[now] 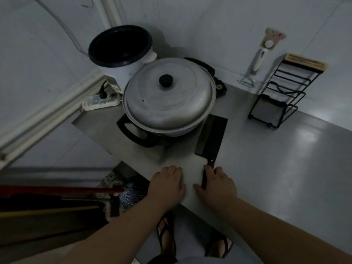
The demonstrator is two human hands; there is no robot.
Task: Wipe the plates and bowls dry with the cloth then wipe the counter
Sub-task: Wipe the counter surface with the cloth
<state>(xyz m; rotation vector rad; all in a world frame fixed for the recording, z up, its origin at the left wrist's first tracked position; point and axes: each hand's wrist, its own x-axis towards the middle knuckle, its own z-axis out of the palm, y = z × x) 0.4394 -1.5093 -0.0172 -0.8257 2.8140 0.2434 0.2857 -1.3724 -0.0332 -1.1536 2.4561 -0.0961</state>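
Left hand lay flat, fingers straight, on the tabletop edge, right hand had its grip curled around the cleaver handle, blade beside the lidded pot, no cloth in view.

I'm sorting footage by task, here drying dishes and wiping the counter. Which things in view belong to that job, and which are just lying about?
Belongs to the job:
counter
left hand, flat on the counter
right hand, on the cleaver handle
No cloth, plate or bowl shows.

Just lying about:
cleaver
lidded pot
rice cooker
wire rack
power strip
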